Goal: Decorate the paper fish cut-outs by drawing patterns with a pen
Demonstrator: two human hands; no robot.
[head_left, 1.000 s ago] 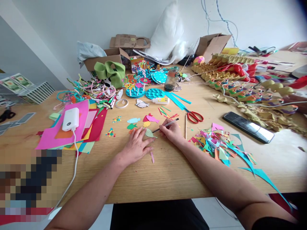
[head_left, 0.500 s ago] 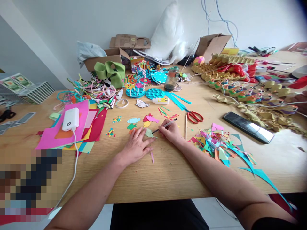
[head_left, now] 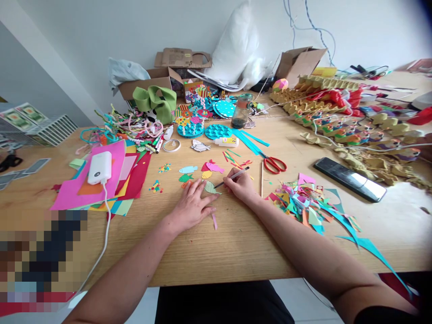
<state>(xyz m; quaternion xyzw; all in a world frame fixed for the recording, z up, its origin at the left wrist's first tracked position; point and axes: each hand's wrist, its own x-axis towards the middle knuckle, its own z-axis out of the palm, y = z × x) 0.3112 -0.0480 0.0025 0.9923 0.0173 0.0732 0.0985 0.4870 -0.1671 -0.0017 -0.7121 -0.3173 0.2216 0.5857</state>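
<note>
Head view: the right hand (head_left: 240, 186) grips a pen (head_left: 240, 172), its tip at the tail end of a pale green paper fish (head_left: 209, 187). The left hand (head_left: 189, 206) lies spread and unclenched on the bench (head_left: 209, 258), grasping nothing visible. In my judgement, sound marking calls for light pen pressure, evenly spaced strokes and fingertips bracing the paper clear of the ink. The fish lies between the hands, against the left fingers; exact contact is unclear.
</note>
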